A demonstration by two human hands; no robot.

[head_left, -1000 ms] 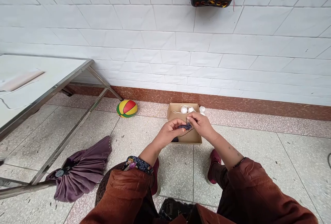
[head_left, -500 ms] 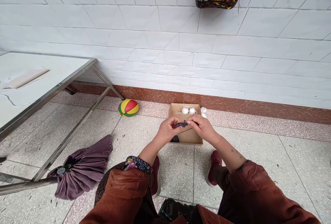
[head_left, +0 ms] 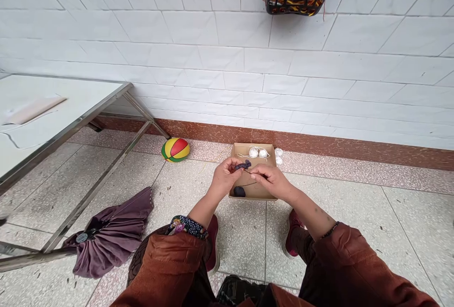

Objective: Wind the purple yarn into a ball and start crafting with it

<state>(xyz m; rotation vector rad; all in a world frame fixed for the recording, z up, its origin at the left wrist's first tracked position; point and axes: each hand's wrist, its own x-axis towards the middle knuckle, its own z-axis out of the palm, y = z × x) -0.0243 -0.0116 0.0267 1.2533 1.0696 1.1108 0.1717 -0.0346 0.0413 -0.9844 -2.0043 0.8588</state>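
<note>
My left hand (head_left: pixel 225 176) is closed on a small dark purple crocheted piece (head_left: pixel 243 165), pinched between thumb and fingers. Opposite it, my right hand (head_left: pixel 270 180) grips what looks like a thin crochet hook (head_left: pixel 247 171), its tip close to the piece. Both hands are above a shallow cardboard box (head_left: pixel 253 197) on the floor. Inside the box, a dark yarn ball (head_left: pixel 239 191) lies at the near left corner, and a dark strand runs from it rightward. Two white yarn balls (head_left: pixel 254 153) sit at the box's far side.
More white balls (head_left: pixel 278 156) lie just outside the box's right side. To the left are a striped ball (head_left: pixel 175 150), a folded purple umbrella (head_left: pixel 113 236) and a metal-framed table (head_left: pixel 71 92). A black basket (head_left: pixel 301 6) hangs on the tiled wall.
My right hand has turned and drawn slightly away from the crocheted piece, showing the thin hook between the hands. My left hand has shifted slightly left, and the dark yarn ball shows more fully.
</note>
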